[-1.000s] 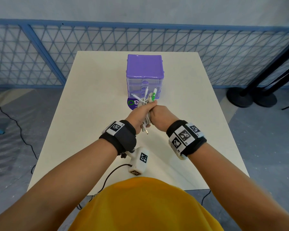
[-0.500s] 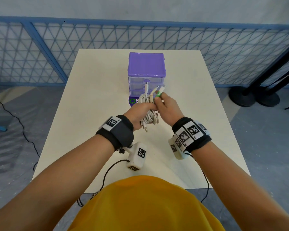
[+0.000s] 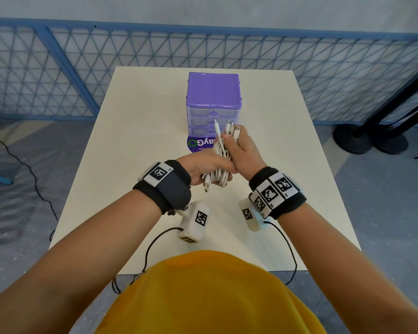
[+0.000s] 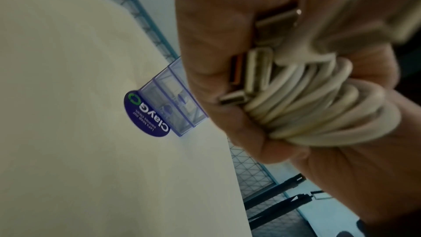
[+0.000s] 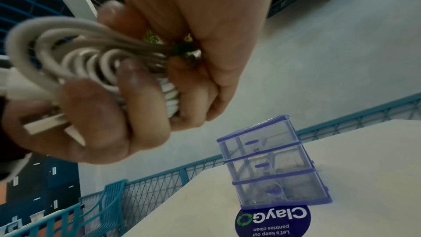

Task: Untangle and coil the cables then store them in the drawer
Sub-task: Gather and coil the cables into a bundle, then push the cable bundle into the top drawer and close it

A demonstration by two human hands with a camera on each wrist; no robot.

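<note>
A bundle of white cables [image 3: 219,162] is held above the table in front of me, folded into loops. My left hand [image 3: 209,166] grips the lower part of the bundle [image 4: 314,107], with USB plugs [image 3: 206,186] sticking out below. My right hand [image 3: 243,150] grips the upper part [image 5: 95,57], and several small plugs [image 3: 229,127] poke up past its fingers. The purple three-drawer box [image 3: 214,102] stands just behind the hands; all of its clear drawers [image 5: 271,167] are pushed in.
A round blue ClayGo sticker [image 3: 199,143] lies on the white table [image 3: 135,145] in front of the box. A blue mesh fence [image 3: 82,68] runs behind the table. Black stand bases [image 3: 372,138] sit on the floor at the right.
Both hands have risen and moved slightly right with the bundle. The right hand slid up the cables toward the small plugs, stretching the bundle upright.
</note>
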